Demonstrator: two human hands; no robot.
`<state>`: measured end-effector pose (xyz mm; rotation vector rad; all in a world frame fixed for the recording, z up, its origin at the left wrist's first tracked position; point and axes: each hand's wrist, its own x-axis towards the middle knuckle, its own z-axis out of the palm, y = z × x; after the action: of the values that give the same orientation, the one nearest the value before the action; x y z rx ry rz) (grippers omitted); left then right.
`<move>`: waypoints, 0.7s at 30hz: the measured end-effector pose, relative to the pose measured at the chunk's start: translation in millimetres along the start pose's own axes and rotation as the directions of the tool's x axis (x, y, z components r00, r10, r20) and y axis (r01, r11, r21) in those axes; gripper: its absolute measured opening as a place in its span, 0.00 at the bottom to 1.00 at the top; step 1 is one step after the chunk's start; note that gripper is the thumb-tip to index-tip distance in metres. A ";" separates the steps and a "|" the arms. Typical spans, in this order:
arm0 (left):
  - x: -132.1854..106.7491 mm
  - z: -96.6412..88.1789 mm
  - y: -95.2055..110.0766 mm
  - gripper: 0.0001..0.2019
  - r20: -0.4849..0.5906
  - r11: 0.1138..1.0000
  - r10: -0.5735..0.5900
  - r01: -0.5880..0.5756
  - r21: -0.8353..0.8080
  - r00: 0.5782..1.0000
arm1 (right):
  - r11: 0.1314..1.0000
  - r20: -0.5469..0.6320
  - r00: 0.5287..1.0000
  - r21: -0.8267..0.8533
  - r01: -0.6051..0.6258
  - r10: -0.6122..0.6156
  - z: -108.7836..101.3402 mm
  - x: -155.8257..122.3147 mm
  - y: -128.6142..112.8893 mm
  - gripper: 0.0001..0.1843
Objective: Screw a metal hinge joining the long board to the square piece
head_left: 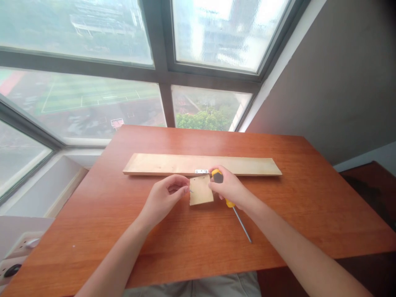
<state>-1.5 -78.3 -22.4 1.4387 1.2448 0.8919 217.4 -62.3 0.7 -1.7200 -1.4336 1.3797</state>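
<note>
Now, Both Hands Close In on the Small Board!

A reddish-brown wooden surface (148,247) runs right up to the windows (229,33), which tower from ten to twelve o'clock, a green sports field (93,97) showing through the glass. Grey wall (340,70) at two, sockets (23,247) at eight!

Straight ahead at twelve lies a long pale plank (163,164), a little metal plate (201,171) on its near edge, and the right hand (229,183) blocks part of that edge from sight. And there's the small board (201,194), mid-surface between the hands, slightly tilted, two dark dots along its twelve o'clock edge!

The left hand (165,196), on the nine o'clock side, pinches a thin metal piece (192,191), too small to name. The right, at three, curls around a screwdriver (230,203), thumb at the board's edge. Its long axis runs eleven to five, shaft pointing to five; the plank stretches nine to three!
</note>
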 end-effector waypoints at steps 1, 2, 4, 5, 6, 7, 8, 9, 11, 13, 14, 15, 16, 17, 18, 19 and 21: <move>0.2 -0.1 0.9 0.11 -0.015 1.000 -0.001 0.001 0.003 1.000 | 0.999 -0.009 1.000 0.038 -0.010 0.010 1.3 -0.2 1.7 0.22; 0.2 0.0 1.7 0.11 -0.026 1.000 0.001 -0.001 0.006 1.000 | 0.997 -0.018 1.000 0.075 -0.017 0.019 2.4 -0.2 3.8 0.23; 0.0 0.8 2.7 0.12 -0.036 1.000 0.008 -0.007 0.006 0.999 | 0.989 -0.036 0.999 0.148 -0.027 0.032 3.8 -0.1 8.5 0.27; -0.1 1.3 3.1 0.12 -0.036 1.000 0.012 -0.012 0.005 0.999 | 0.983 -0.044 0.998 0.184 -0.028 0.037 4.2 -0.1 10.8 0.29; -0.3 1.8 3.3 0.12 -0.033 1.000 0.017 -0.017 0.004 0.999 | 0.975 -0.050 0.998 0.218 -0.029 0.041 4.5 -0.2 12.9 0.30; -0.4 2.1 3.4 0.12 -0.031 1.000 0.024 -0.024 0.006 0.999 | 0.968 -0.054 0.998 0.249 -0.028 0.043 4.6 -0.4 14.6 0.31; -0.5 2.4 3.6 0.12 -0.029 0.999 0.031 -0.031 0.013 0.999 | 0.961 -0.057 0.997 0.277 -0.028 0.046 4.6 -0.6 15.9 0.32; -0.5 2.5 3.9 0.12 -0.027 0.999 0.037 -0.036 0.026 0.999 | 0.954 -0.059 0.997 0.300 -0.028 0.048 4.4 -0.9 16.8 0.32; -0.1 2.4 5.1 0.12 -0.033 0.997 0.051 -0.049 0.060 0.998 | 0.942 -0.059 0.997 0.334 -0.028 0.051 4.1 -1.2 17.9 0.34; 1.1 2.2 7.2 0.12 -0.032 0.993 0.071 -0.068 0.097 0.997 | 0.934 -0.058 0.997 0.356 -0.027 0.051 3.8 -1.3 18.3 0.36; 2.1 2.1 8.6 0.12 -0.031 0.990 0.086 -0.082 0.119 0.996 | 0.931 -0.058 0.997 0.363 -0.025 0.050 3.8 -1.2 18.4 0.36; 3.4 2.2 10.1 0.11 -0.029 0.984 0.103 -0.098 0.147 0.994 | 0.929 -0.057 0.997 0.370 -0.024 0.049 3.8 -1.2 18.4 0.37; 5.2 2.3 11.6 0.12 -0.024 0.977 0.120 -0.113 0.183 0.993 | 0.926 -0.055 0.997 0.377 -0.023 0.047 3.9 -1.1 18.4 0.37; 7.3 2.5 13.1 0.13 -0.014 0.966 0.136 -0.130 0.223 0.991 | 0.923 -0.054 0.997 0.383 -0.022 0.047 4.2 -1.0 18.4 0.37; 9.7 2.8 14.3 0.14 0.000 0.953 0.152 -0.146 0.265 0.988 | 0.921 -0.053 0.997 0.390 -0.023 0.047 4.5 -0.9 18.2 0.37; 12.4 3.2 15.4 0.15 0.022 0.938 0.164 -0.163 0.307 0.986 | 0.918 -0.051 0.998 0.396 -0.024 0.048 4.9 -0.8 18.1 0.37; 18.0 4.0 16.9 0.15 0.075 0.902 0.177 -0.192 0.386 0.981 | 0.913 -0.053 0.997 0.407 -0.027 0.052 5.8 -0.5 17.9 0.38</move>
<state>10.0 -61.2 -8.3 1.9108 1.3244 0.7599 219.5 -69.8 -16.5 -1.5095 -0.9925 1.5056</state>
